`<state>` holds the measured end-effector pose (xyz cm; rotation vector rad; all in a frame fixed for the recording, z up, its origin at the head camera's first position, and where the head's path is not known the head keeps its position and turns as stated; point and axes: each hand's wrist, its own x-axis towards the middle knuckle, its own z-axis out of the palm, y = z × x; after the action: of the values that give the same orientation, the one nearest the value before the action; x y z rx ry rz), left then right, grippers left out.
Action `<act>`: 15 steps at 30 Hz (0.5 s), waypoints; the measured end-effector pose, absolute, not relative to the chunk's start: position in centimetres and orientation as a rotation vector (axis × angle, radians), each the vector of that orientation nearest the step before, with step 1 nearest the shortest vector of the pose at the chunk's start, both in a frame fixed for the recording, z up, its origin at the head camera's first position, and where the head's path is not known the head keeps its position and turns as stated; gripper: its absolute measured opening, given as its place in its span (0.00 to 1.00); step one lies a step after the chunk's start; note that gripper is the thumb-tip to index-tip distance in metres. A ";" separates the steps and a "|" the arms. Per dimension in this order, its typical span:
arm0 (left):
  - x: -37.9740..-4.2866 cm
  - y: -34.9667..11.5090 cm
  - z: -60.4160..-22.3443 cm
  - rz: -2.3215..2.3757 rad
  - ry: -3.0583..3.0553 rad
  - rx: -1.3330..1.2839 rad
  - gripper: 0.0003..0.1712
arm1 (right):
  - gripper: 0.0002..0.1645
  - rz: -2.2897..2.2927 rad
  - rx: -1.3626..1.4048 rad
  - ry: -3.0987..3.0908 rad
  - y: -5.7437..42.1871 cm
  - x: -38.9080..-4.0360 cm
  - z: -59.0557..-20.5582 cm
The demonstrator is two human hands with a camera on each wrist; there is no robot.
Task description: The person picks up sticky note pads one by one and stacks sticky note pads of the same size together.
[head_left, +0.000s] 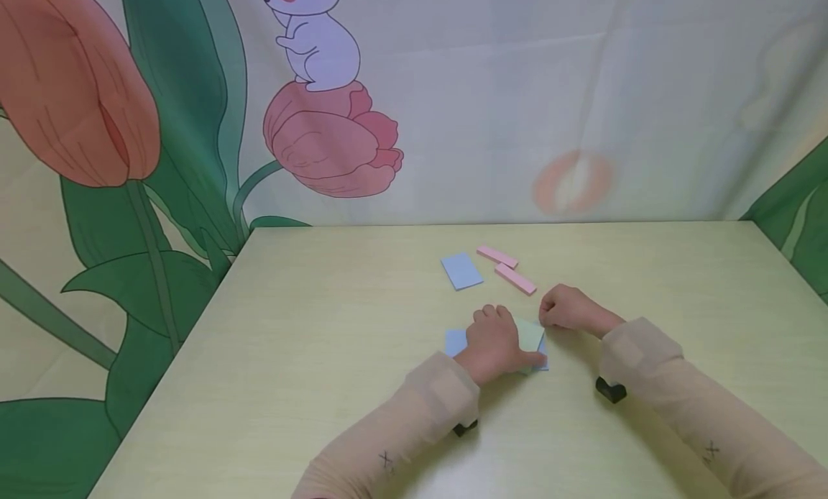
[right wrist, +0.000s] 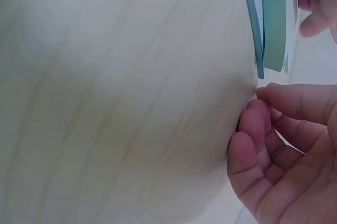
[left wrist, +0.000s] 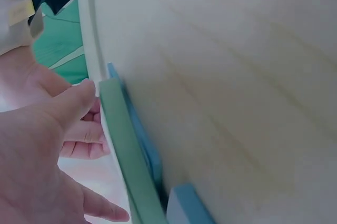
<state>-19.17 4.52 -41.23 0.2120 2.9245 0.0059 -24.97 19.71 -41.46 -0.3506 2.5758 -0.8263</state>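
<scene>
My left hand (head_left: 494,344) rests on a flat pale-green rectangular piece (head_left: 530,332), its thumb stretched out to the right and its fingers spread forward. Under and around that piece, flat blue pieces (head_left: 456,342) show at the left and at the lower right. The left wrist view shows the green slab (left wrist: 125,140) edge-on, with a thin blue sheet (left wrist: 150,155) and a thicker blue block (left wrist: 188,205) beneath. Just beyond the green piece's right corner, my right hand (head_left: 572,308) is at the tabletop. Its fingers (right wrist: 243,150) are curled, the thumb meets the index fingertip, and nothing shows between them.
Behind the hands lie a loose blue rectangle (head_left: 462,271) and two pink strips (head_left: 497,256), one strip's end close to the other's. All are on a pale wooden table (head_left: 323,326). A printed curtain (head_left: 485,111) hangs along the table's far edge.
</scene>
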 end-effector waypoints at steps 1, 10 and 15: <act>-19.2 4.3 -41.2 0.023 2.927 0.222 0.48 | 0.07 -0.829 -0.342 2.574 19.7 -25.0 -41.5; -19.6 1.8 -40.5 0.219 2.912 0.274 0.30 | 0.08 -0.787 -0.231 2.644 19.9 -24.6 -41.9; -19.7 0.1 -40.0 0.290 2.875 0.301 0.17 | 0.09 -0.834 -0.140 2.601 19.9 -23.9 -41.8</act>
<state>-19.66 0.06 -39.99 0.3013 2.8753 0.2900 -23.93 19.92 -41.85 -0.1399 2.6012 -0.8345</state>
